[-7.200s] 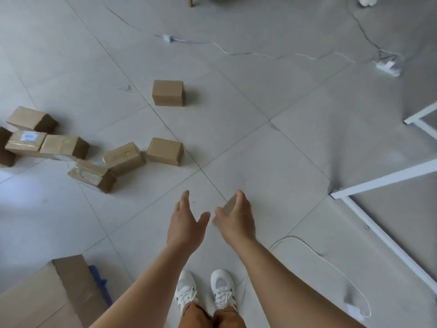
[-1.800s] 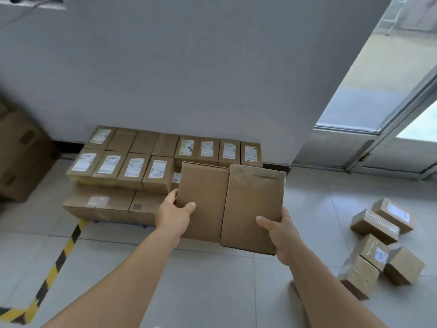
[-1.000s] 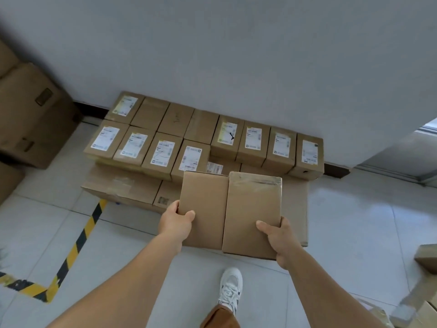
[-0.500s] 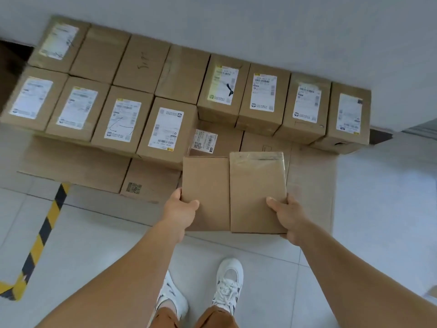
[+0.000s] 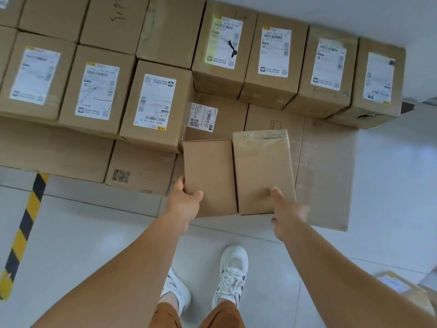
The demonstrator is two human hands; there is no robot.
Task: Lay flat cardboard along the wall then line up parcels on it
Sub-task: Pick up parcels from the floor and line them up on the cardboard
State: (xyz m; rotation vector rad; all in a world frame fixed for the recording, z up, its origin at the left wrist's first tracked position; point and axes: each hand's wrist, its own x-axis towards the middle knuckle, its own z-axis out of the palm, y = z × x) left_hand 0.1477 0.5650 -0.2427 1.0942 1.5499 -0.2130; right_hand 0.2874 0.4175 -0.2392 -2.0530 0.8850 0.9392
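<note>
I hold two plain brown parcels side by side, low over the flat cardboard [image 5: 326,176] that lies along the wall. My left hand [image 5: 183,203] grips the near left corner of the left parcel [image 5: 208,176]. My right hand [image 5: 287,210] grips the near right corner of the right parcel [image 5: 262,171], which has clear tape across its top. Behind them stand two rows of labelled parcels [image 5: 153,102] lined up on the cardboard against the white wall [image 5: 354,13]. The gap in the front row lies just beyond the two held parcels.
A yellow and black striped floor tape [image 5: 23,223] runs down the left on the grey tiles. My white shoes [image 5: 230,275] stand just short of the cardboard's edge. A loose parcel [image 5: 399,287] lies on the floor at the bottom right.
I have stepped closer and bent down, and both parcels have sunk lower toward the bare cardboard right of the front row. Both hands keep the same grip.
</note>
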